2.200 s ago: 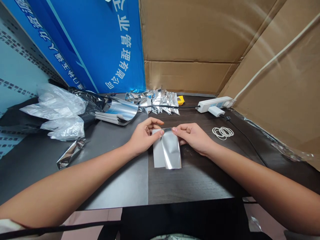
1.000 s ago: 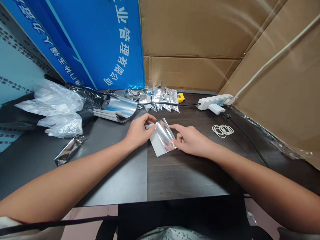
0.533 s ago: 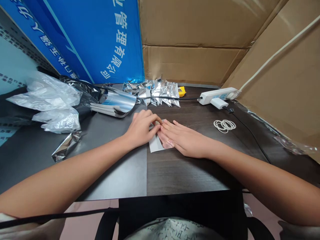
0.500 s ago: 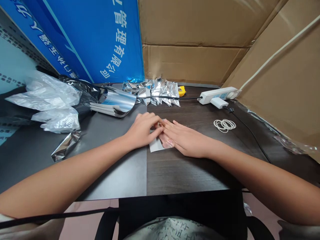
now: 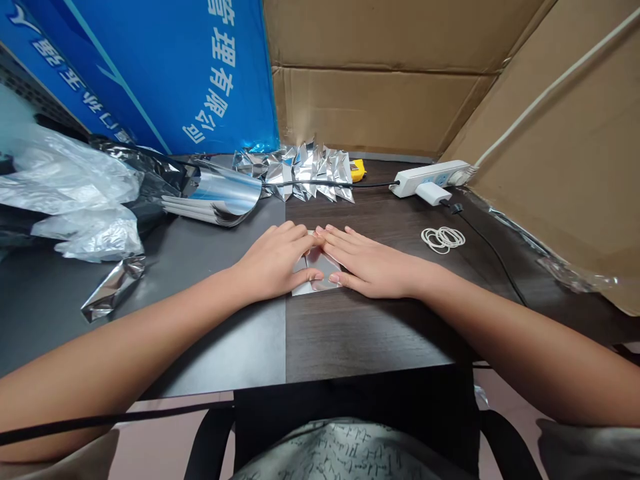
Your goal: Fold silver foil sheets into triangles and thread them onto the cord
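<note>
A small sheet of silver foil-faced paper (image 5: 325, 265) lies folded on the dark desk between my hands, its shiny side partly showing. My left hand (image 5: 274, 261) rests over its left side, fingers bent and pressing near the top edge, thumb stretched across the lower part. On the right, my right hand (image 5: 373, 268) lies flat with fingers extended over the sheet's right side. The fingertips of both hands meet near the top of the sheet. My palms hide much of its outline.
Folded silver foil pieces (image 5: 305, 175) stand in a row at the back beside a yellow tape measure (image 5: 357, 170). Stacked foil sheets (image 5: 215, 200), clear plastic bags (image 5: 75, 193) and a foil strip (image 5: 114, 288) lie left. A power strip (image 5: 430, 177) and white rubber bands (image 5: 443, 239) are right.
My left thumb has straightened away from its fingers, and my right hand has flattened with its thumb lower. More of the foil's shiny side shows. The view has shifted slightly.
</note>
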A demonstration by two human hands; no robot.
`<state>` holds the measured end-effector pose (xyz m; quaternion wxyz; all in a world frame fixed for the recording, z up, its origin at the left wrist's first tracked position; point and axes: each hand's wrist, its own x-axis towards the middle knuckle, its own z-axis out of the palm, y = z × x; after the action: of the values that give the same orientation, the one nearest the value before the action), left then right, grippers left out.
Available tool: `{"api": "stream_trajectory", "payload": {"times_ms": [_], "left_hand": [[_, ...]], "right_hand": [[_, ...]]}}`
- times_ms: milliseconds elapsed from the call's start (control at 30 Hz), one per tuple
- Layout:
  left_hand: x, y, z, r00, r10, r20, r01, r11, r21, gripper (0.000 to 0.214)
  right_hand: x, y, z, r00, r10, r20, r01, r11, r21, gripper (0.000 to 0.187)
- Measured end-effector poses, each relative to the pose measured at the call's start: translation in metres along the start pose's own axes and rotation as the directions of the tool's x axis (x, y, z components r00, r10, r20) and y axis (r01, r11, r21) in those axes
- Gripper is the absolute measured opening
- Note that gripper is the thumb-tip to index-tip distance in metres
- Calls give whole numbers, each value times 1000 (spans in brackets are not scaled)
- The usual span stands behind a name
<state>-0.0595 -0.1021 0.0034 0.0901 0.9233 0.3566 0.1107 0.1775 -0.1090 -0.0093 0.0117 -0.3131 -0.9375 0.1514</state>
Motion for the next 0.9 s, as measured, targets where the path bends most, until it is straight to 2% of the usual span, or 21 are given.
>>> {"api": "stream_trajectory", "payload": {"times_ms": [100,167,267,567,733,900], "left_hand": [[-2,-2,1,991,105,-77,-104,994,18,32],[-3,-3,1,978,195,-66,-196,981,-6,23],[-5,-3,0,961,276,-22,-277,960,-39,22],[-10,8,-6,975,219,30,-220,973,71,34],[-11,11,-8,980,186,72,-192,978,81,30],[-11,12,-10,972,211,104,-222,969,111,30]], "right_hand": [[0,2,0,1000,-10,-4,10,1000,5,73],[-1,3,0,1000,-15,-12,16,1000,11,72],[-1,4,0,1000,-18,7,18,1000,-3,74],[-1,7,-5,998,-44,49,42,998,43,82],[-6,11,-11,996,-2,92,-4,998,57,92],[-15,19,-13,992,63,105,-71,994,80,96]]}}
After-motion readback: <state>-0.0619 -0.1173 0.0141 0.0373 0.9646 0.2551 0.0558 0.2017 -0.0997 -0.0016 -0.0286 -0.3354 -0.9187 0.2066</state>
